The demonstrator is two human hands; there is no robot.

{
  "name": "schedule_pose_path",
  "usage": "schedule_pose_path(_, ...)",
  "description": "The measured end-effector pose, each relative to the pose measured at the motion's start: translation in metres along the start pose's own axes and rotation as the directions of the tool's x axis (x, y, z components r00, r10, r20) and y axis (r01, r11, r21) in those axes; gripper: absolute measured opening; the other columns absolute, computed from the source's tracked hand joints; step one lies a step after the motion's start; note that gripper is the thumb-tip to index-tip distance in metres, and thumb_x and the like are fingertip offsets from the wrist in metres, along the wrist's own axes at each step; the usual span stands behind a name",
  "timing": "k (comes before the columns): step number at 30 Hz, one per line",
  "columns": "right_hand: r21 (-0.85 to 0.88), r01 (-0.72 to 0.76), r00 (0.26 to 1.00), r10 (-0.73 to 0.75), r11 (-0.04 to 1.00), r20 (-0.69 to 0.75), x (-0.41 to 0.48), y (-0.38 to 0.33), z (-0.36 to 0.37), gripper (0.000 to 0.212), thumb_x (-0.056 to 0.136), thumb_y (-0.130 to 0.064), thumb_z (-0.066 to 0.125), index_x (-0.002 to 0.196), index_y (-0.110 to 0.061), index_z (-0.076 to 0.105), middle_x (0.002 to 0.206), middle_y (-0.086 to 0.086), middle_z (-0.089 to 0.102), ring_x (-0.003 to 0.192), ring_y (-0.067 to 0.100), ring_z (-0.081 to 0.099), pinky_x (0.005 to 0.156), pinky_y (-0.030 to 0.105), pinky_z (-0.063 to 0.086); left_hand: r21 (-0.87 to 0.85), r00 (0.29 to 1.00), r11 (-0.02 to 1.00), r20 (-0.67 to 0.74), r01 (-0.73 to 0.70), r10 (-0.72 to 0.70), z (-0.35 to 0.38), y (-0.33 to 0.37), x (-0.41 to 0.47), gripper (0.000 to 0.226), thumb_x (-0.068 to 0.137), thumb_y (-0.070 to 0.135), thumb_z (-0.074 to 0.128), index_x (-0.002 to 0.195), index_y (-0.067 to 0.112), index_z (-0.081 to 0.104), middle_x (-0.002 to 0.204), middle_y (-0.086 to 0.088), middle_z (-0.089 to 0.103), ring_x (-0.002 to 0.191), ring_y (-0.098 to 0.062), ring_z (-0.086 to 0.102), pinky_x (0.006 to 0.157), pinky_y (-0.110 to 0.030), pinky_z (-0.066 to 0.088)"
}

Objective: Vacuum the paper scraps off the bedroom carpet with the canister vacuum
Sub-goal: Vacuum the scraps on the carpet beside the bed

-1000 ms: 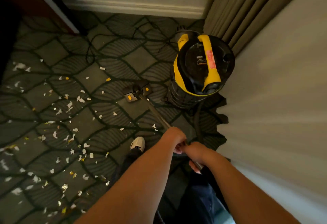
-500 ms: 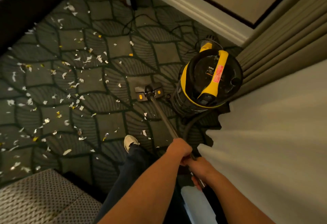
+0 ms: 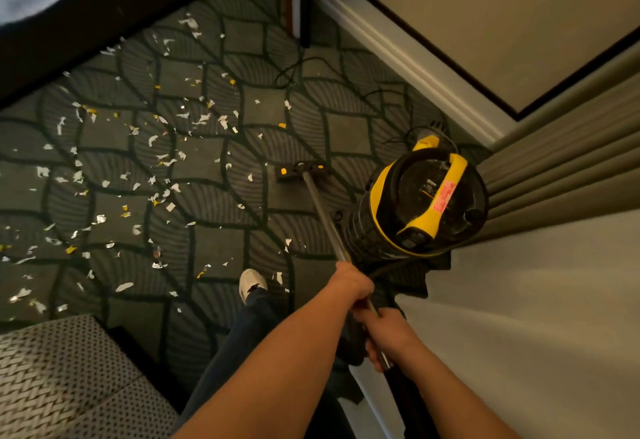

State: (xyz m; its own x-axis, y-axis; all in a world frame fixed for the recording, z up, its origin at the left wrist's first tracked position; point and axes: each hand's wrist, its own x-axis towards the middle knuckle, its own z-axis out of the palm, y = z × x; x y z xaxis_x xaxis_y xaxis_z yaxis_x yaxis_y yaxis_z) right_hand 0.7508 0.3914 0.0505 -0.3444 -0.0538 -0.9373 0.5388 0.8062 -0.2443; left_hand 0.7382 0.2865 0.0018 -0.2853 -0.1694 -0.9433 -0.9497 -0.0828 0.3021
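A black and yellow canister vacuum (image 3: 426, 203) stands upright on the patterned carpet (image 3: 207, 203), against the curtain. Its metal wand (image 3: 323, 216) runs from my hands down to the floor head (image 3: 302, 171), which lies flat on the carpet just left of the canister. My left hand (image 3: 349, 284) grips the wand higher up the tube. My right hand (image 3: 389, 336) grips it lower, near the hose end. White and yellow paper scraps (image 3: 152, 175) lie scattered over the carpet to the left of the floor head.
A bed edge (image 3: 86, 33) borders the top left. A woven seat (image 3: 59, 379) fills the bottom left. A power cord (image 3: 311, 71) loops on the carpet near the baseboard (image 3: 408, 60). Curtains (image 3: 554, 175) and a pale wall close the right. My shoe (image 3: 252, 284) is below the head.
The view has swung left and pulled back, showing more scraps and the bed edge. The floor head stays beside the canister, and both hands keep their grip on the wand.
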Motion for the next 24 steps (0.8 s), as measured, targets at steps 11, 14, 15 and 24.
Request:
schedule_pose_path(11,-0.015,0.120,0.993,-0.120,0.993,-0.016,0.062,-0.184,0.021,0.036,0.094,-0.038,0.055,0.078,-0.006,0.055,0.046,0.009,0.051,0.035,0.023,0.047,0.038,0.023,0.038,-0.049,0.989,0.989,-0.057,-0.142,0.140,-0.145,0.104,0.078,0.054,0.083,0.013,0.067,0.128,-0.001,0.041,0.123,-0.019,0.058,0.111,-0.032,0.061,0.086,-0.035,0.054)
schedule_pose_path(14,-0.002,0.145,0.989,-0.145,0.989,-0.035,0.089,-0.232,0.030,0.037,0.093,-0.040,0.057,0.081,-0.005,0.056,0.048,0.010,0.053,0.036,0.023,0.049,0.039,0.023,0.039,-0.100,0.983,0.980,-0.086,-0.171,0.163,-0.185,0.132,0.108,0.053,0.077,0.012,0.072,0.124,0.002,0.048,0.116,-0.019,0.062,0.108,-0.032,0.063,0.089,-0.041,0.055)
schedule_pose_path(15,0.013,0.155,0.987,-0.154,0.988,-0.042,0.096,-0.245,0.032,0.037,0.092,-0.040,0.058,0.085,-0.004,0.057,0.048,0.010,0.053,0.037,0.023,0.050,0.039,0.024,0.040,-0.112,0.978,0.975,-0.101,-0.192,0.181,-0.195,0.139,0.116,0.049,0.078,0.010,0.072,0.122,0.003,0.051,0.115,-0.018,0.063,0.108,-0.032,0.063,0.090,-0.041,0.054)
schedule_pose_path(24,0.074,0.082,0.996,-0.079,0.994,-0.041,0.186,-0.320,0.057,0.053,0.098,-0.048,0.045,0.119,0.000,0.052,0.046,0.010,0.054,0.036,0.021,0.050,0.038,0.022,0.040,-0.182,0.985,0.970,-0.088,-0.162,0.148,-0.256,0.173,0.199,0.040,0.084,0.007,0.065,0.121,0.006,0.053,0.117,-0.018,0.063,0.108,-0.032,0.062,0.087,-0.040,0.055)
